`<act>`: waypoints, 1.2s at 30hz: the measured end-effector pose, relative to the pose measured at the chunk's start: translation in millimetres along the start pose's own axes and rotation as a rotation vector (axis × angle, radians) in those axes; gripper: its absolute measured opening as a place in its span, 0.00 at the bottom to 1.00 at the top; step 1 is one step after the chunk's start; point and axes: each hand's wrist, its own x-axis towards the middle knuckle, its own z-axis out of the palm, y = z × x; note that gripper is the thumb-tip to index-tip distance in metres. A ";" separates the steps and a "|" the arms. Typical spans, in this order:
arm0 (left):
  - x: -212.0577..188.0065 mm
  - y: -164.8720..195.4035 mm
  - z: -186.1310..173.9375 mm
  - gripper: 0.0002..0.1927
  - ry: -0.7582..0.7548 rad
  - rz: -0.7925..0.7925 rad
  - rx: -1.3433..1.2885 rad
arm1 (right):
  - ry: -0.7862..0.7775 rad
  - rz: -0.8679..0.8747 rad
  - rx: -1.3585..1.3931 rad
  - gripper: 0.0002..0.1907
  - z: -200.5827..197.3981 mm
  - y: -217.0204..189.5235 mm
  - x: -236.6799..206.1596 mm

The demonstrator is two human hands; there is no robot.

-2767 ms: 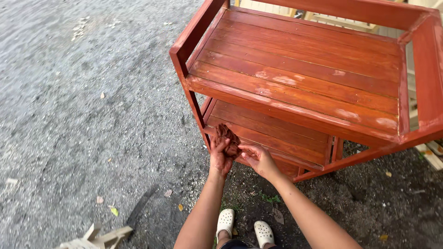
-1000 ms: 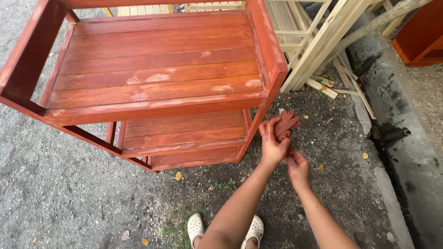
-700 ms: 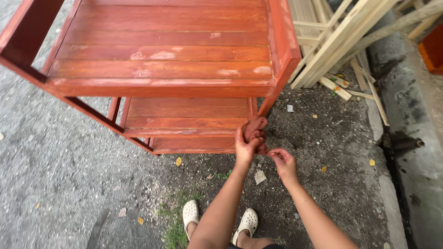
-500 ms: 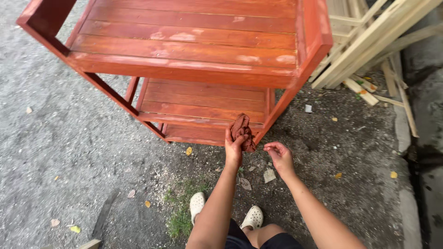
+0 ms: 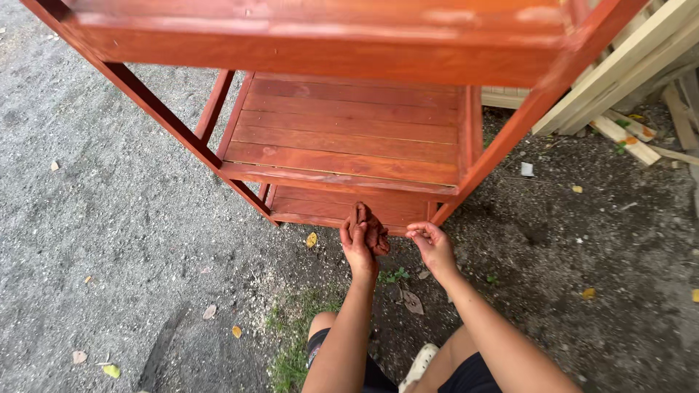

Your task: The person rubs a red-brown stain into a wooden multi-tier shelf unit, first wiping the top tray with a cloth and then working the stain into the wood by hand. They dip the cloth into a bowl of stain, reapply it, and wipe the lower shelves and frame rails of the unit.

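A red-brown stained wooden shelf rack [image 5: 349, 138] with slatted shelves stands on the ground in front of me. My left hand [image 5: 358, 246] grips a crumpled, stain-soaked rag [image 5: 373, 228] just in front of the rack's lowest shelf [image 5: 342, 207]. My right hand [image 5: 432, 247] hovers beside it, fingers loosely curled, holding nothing, close to the rack's front right leg [image 5: 502, 149]. Both hands are stained reddish. I am crouched low, my knees and a white shoe [image 5: 418, 362] visible below.
Pale unfinished wooden slats and frames [image 5: 641, 80] lean and lie at the right. The ground is grey gravel at the left and dark soil at the right, with scattered leaves and a small grass patch [image 5: 295, 342] near my feet.
The view has dropped lower and closer to the rack's bottom shelves. My left hand with the rag has come down from the right front leg to the lowest shelf's front edge.
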 end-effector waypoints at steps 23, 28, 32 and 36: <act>308.0 28.1 -330.3 0.23 0.135 0.914 0.091 | -0.155 0.009 0.462 0.18 167.2 321.1 116.5; 326.9 23.9 -301.7 0.24 0.533 1.086 0.697 | -0.017 0.025 0.707 0.23 150.5 312.2 126.9; 295.3 -31.3 -259.1 0.25 0.485 0.899 0.605 | -0.105 -0.076 0.844 0.30 150.3 305.0 132.5; 238.8 -84.0 -231.0 0.26 0.277 0.920 0.764 | -0.105 -0.095 0.896 0.34 167.5 303.7 136.4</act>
